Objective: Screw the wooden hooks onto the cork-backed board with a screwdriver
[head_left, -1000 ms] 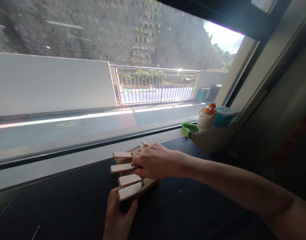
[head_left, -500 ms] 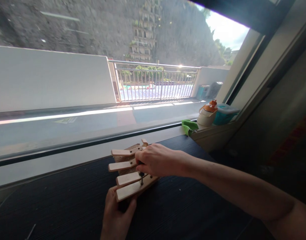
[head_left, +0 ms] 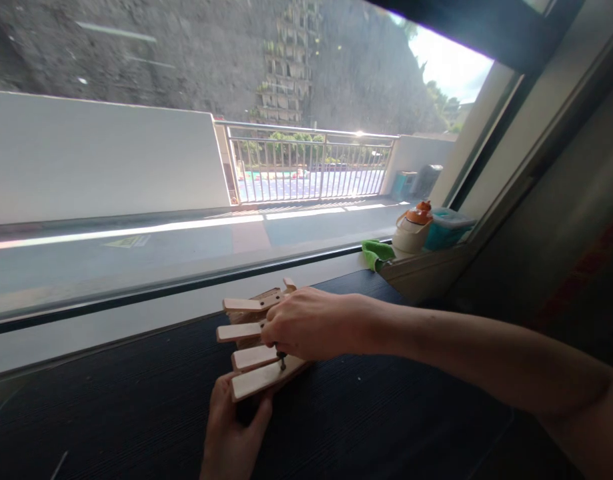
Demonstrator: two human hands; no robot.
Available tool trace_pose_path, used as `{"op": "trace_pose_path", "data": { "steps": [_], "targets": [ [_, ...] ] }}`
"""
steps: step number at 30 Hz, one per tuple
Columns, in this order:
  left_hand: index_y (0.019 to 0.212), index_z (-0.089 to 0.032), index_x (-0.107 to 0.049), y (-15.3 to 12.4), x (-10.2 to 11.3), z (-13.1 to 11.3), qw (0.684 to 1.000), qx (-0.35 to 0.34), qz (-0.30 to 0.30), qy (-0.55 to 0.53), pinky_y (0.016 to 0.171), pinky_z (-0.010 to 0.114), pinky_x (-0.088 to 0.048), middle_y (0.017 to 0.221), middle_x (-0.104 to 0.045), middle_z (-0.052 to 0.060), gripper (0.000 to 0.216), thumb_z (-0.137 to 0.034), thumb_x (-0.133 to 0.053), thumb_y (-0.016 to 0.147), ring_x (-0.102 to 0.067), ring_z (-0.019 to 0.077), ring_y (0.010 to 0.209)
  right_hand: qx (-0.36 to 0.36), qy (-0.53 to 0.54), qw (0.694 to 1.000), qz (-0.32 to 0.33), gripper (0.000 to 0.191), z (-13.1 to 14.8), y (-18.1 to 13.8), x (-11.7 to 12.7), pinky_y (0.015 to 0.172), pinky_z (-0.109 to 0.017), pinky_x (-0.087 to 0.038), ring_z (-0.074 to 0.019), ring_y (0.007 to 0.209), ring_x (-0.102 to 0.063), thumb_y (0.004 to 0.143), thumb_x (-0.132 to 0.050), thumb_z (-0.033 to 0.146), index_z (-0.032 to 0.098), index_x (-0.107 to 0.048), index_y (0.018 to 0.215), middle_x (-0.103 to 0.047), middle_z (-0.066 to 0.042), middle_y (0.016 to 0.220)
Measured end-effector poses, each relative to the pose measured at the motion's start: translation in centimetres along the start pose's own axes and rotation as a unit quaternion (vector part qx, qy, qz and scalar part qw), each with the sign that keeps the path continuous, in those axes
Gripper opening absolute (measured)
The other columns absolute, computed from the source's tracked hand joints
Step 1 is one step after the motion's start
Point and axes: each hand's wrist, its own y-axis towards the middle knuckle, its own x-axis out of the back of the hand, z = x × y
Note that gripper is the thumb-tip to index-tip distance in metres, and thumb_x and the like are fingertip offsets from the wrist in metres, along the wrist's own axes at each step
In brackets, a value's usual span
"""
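A wooden piece with several pale slats fanned out to the left point(head_left: 251, 337) lies on the dark table point(head_left: 136, 407) by the window. My right hand point(head_left: 306, 323) rests on top of it, fingers curled and pinched on a small dark metal pin or screw point(head_left: 281, 361) that sticks up from the wood. My left hand point(head_left: 233, 433) grips the near edge of the wooden piece from below, thumb and fingers wrapped around the lowest slat.
A large window runs along the far edge of the table. On the sill at the right stand a white jug with an orange lid point(head_left: 411, 230), a teal box point(head_left: 449, 228) and a green cloth point(head_left: 377, 253).
My right hand has shifted slightly left and down over the pin. The wooden piece and my left hand stay in place.
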Motion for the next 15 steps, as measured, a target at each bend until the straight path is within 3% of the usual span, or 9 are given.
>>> {"op": "trace_pose_path", "data": {
  "steps": [9, 12, 15],
  "targets": [
    [0.095, -0.025, -0.062, -0.2, 0.0, 0.2, 1.000, 0.009, 0.006, 0.003, 0.074, 0.030, -0.054, 0.092, -0.061, 0.000, 0.020, -0.036, -0.063, 0.079, -0.064, 0.0188, 0.086, -0.083, -0.003, 0.995, -0.061, 0.022, 0.1, 0.2, -1.6, 0.073, -0.034, -0.044, -0.0251, 0.087, -0.067, 0.091, -0.048, 0.022, 0.011, -0.066, 0.086, -0.071, -0.012, 0.083],
    [0.096, -0.025, -0.062, -0.1, 0.0, 0.1, 1.000, 0.005, 0.003, 0.001, 0.074, 0.030, -0.054, 0.092, -0.061, 0.000, 0.020, -0.036, -0.063, 0.079, -0.064, 0.0187, 0.086, -0.081, -0.021, 0.993, -0.080, 0.024, 0.1, 0.1, -1.6, 0.071, -0.036, -0.045, -0.0264, 0.085, -0.067, 0.092, -0.047, 0.025, 0.011, -0.066, 0.087, -0.071, -0.013, 0.083],
    [0.095, -0.025, -0.063, -0.1, 0.0, 0.2, 1.000, 0.000, 0.002, 0.008, 0.073, 0.030, -0.055, 0.091, -0.062, 0.000, 0.019, -0.036, -0.063, 0.079, -0.064, 0.0187, 0.086, -0.060, -0.031, 0.997, -0.047, 0.021, 0.2, -0.2, -0.8, 0.069, -0.037, -0.044, -0.0281, 0.089, -0.066, 0.090, -0.050, 0.027, 0.015, -0.067, 0.091, -0.072, -0.011, 0.089]
  ]
}}
